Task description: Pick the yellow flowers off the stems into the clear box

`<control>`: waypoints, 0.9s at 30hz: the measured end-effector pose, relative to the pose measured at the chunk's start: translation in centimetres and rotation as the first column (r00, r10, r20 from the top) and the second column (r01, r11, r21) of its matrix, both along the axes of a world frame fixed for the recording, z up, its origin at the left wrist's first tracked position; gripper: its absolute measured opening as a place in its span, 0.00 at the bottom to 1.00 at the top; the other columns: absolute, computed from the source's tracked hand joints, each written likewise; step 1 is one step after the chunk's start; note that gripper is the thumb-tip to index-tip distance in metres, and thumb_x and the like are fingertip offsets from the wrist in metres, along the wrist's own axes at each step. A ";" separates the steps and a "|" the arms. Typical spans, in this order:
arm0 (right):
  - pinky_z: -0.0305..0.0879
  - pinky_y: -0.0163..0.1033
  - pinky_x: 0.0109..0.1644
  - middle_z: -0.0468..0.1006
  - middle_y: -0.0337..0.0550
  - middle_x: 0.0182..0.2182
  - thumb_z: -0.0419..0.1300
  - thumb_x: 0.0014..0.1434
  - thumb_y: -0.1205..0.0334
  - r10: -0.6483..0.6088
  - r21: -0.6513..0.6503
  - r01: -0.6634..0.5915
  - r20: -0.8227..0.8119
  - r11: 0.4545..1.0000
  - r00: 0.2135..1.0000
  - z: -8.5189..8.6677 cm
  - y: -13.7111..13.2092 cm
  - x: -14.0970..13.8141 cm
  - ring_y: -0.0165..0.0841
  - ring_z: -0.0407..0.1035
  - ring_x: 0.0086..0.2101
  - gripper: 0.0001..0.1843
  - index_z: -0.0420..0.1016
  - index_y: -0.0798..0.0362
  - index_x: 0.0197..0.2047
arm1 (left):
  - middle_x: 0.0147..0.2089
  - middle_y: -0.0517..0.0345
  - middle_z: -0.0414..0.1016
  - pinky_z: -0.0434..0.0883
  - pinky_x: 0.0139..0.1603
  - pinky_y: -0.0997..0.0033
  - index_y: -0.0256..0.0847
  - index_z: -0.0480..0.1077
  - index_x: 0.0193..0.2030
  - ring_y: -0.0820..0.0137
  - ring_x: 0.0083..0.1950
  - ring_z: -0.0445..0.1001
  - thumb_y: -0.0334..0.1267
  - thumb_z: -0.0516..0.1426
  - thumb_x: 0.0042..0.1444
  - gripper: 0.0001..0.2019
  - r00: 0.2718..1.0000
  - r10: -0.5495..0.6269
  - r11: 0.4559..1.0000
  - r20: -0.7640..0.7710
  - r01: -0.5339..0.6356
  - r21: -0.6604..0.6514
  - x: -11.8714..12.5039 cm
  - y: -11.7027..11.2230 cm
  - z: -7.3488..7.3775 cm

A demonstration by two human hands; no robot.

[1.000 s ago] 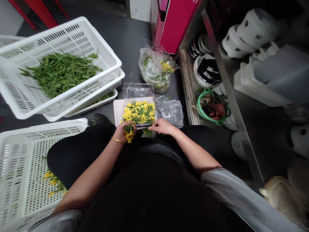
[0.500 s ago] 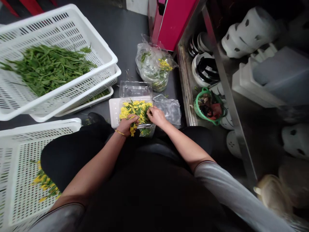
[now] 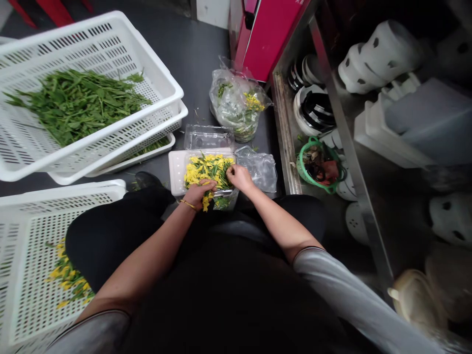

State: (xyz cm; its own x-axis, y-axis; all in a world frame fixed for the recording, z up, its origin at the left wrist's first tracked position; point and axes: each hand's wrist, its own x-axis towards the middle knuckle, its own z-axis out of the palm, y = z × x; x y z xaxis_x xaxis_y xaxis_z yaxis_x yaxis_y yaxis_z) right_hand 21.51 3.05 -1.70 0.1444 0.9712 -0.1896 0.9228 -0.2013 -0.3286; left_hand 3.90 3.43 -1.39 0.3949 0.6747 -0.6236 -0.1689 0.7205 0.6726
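Note:
Yellow flowers with green stems [image 3: 206, 168] fill a clear plastic box resting on a white perforated board [image 3: 177, 169] between my knees. My left hand [image 3: 198, 193] is closed around a small bunch of yellow flowers [image 3: 207, 200], which hangs below its fingers at the near side of the box. At the right end of the box, my right hand [image 3: 239, 177] is pinched at the green stems; what is between its fingertips is too small to make out. An open clear lid [image 3: 209, 137] lies just behind the box. Crumpled clear plastic [image 3: 261, 169] is right of it.
Stacked white baskets [image 3: 155, 59] with leafy greens [image 3: 81, 103] stand on the left. Another white basket [image 3: 33, 275] by my left knee holds yellow flowers. A plastic bag of greens [image 3: 238, 105] sits ahead. On the right are a green colander [image 3: 303, 172] and a metal shelf [image 3: 334, 105].
The view has shifted slightly, so everything sits a little lower and further right. Both hands keep nearly the same place at the box, the left still with its flowers.

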 end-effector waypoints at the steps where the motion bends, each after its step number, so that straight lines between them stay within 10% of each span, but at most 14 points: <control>1: 0.61 0.33 0.42 0.76 0.44 0.37 0.51 0.58 0.63 -0.002 0.004 0.002 -0.006 1.000 1.000 0.0 -0.2 0.0 0.33 0.70 0.38 0.10 0.73 0.53 0.37 | 0.22 0.60 0.70 0.55 0.14 0.79 0.32 0.71 0.29 0.78 0.18 0.64 0.37 0.67 0.36 0.14 1.000 0.005 1.000 -0.012 -0.005 -0.009 0.1 0.0 0.0; 10: 0.62 0.36 0.39 0.76 0.48 0.37 0.53 0.55 0.64 0.001 -0.016 -0.001 0.042 1.000 0.999 0.4 0.3 -1.1 0.35 0.70 0.36 0.09 0.73 0.54 0.36 | 0.17 0.62 0.66 0.54 0.14 0.79 0.33 0.70 0.27 0.79 0.16 0.61 0.36 0.68 0.32 0.15 0.998 0.051 0.998 -0.042 -0.052 -0.030 0.1 -0.1 0.6; 17: 0.62 0.33 0.39 0.76 0.41 0.31 0.56 0.54 0.60 0.138 0.145 -0.085 -0.408 0.986 0.902 2.0 -2.9 -1.6 0.30 0.69 0.33 0.08 0.74 0.54 0.33 | 0.18 0.63 0.66 0.56 0.15 0.78 0.34 0.70 0.27 0.78 0.17 0.62 0.38 0.69 0.30 0.17 0.996 0.085 0.996 0.000 -0.085 0.011 0.6 -0.2 0.1; 20: 0.63 0.32 0.37 0.77 0.41 0.30 0.54 0.56 0.58 -0.007 0.118 0.081 -0.523 0.990 0.852 1.6 -2.2 0.6 0.29 0.69 0.31 0.12 0.75 0.56 0.33 | 0.18 0.63 0.65 0.54 0.13 0.80 0.33 0.69 0.26 0.79 0.17 0.61 0.39 0.68 0.32 0.16 0.994 0.089 0.995 0.069 -0.086 -0.044 0.2 0.2 -0.1; 23: 0.62 0.34 0.36 0.77 0.43 0.29 0.54 0.56 0.57 -0.185 0.041 0.214 -0.361 0.976 0.914 0.8 -0.5 2.8 0.31 0.69 0.31 0.13 0.75 0.57 0.30 | 0.18 0.63 0.64 0.53 0.13 0.81 0.34 0.68 0.25 0.79 0.17 0.62 0.38 0.68 0.33 0.15 0.982 0.073 0.994 0.171 -0.059 -0.089 -0.3 0.5 0.0; 27: 0.61 0.35 0.37 0.78 0.46 0.34 0.59 0.52 0.55 -0.068 -0.131 0.060 -0.063 0.990 0.996 -0.1 0.6 2.1 0.35 0.71 0.35 0.12 0.76 0.54 0.33 | 0.20 0.62 0.65 0.54 0.13 0.81 0.36 0.62 0.21 0.76 0.21 0.66 0.38 0.66 0.36 0.16 0.949 0.007 0.993 0.314 0.032 -0.117 -0.8 0.7 0.5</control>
State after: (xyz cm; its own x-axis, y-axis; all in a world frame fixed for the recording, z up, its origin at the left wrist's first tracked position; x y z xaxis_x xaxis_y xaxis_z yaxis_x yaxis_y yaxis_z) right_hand 23.65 3.65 -1.76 0.1879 0.9273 -0.3238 0.8832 -0.3038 -0.3573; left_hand 3.10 4.10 -0.89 0.5911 0.5968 -0.5426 -0.3477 0.7955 0.4962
